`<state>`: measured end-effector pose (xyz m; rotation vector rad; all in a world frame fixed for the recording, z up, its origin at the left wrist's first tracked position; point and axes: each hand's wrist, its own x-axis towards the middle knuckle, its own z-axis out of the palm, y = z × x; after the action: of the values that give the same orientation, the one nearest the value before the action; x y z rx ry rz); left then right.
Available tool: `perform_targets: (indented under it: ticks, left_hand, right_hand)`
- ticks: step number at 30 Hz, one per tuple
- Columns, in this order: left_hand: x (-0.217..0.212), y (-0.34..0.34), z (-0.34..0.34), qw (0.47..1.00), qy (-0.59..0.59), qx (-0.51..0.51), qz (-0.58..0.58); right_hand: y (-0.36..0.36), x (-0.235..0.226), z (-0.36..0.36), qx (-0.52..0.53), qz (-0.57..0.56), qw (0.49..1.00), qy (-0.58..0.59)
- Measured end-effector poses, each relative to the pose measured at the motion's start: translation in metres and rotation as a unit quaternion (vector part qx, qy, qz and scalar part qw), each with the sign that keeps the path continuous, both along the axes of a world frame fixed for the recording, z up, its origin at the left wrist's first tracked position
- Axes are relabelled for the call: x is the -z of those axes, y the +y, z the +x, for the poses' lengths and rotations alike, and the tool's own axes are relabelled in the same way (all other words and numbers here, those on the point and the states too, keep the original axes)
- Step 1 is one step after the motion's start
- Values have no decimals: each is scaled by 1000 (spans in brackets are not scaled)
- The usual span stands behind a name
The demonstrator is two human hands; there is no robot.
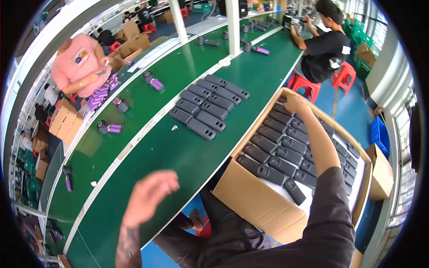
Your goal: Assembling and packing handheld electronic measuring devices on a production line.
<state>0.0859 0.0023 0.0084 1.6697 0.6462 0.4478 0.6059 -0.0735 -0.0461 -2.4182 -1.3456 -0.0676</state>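
My right hand (296,104) reaches to the far corner of an open cardboard box (254,196), its fingers closed at a black plastic casing (281,100) there. Rows of similar long black casings (290,143) lie in the box on a white sheet; one (294,191) sits askew at the near end. Over the green table, my left hand (149,194) is raised and smeared by motion; nothing shows in it. Ahead of it, a block of black casings (208,105) lies in neat rows on the table.
Black-and-purple devices (155,82) are spaced along the table's far lane (178,67), beyond a white divider strip. A white post (233,27) rises from the divider. A person in pink (82,67) stands across; another in black (328,49) sits at far right by red stools (344,73).
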Motion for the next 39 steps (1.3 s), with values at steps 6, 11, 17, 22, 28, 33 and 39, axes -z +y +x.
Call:
perform_targets:
  ticks: [6,11,17,22,28,33,39]
  left_hand:
    - [76,189,80,956,60,-247,144]
    - [137,329,160,885,149,-359,258]
    - [120,372,235,852,229,-411,229]
    - [115,386,233,851,225,-404,251]
    - [92,305,190,965,-189,-158,-93]
    - [76,235,152,888,-358,-41,-286]
    - [89,170,112,865,-377,-112,-311]
  right_hand:
    - [-10,17,27,7,-98,995,-23]
    - [-8,18,39,27,-182,982,-43]
    - [-48,4,17,-27,-160,981,-102]
    - [-39,-38,-38,15,-58,995,74]
    - [9,-54,-113,-69,239,713,656]
    - [94,-40,-184,-176,255,664,680]
    - [145,-9,-282,-200,238,899,307]
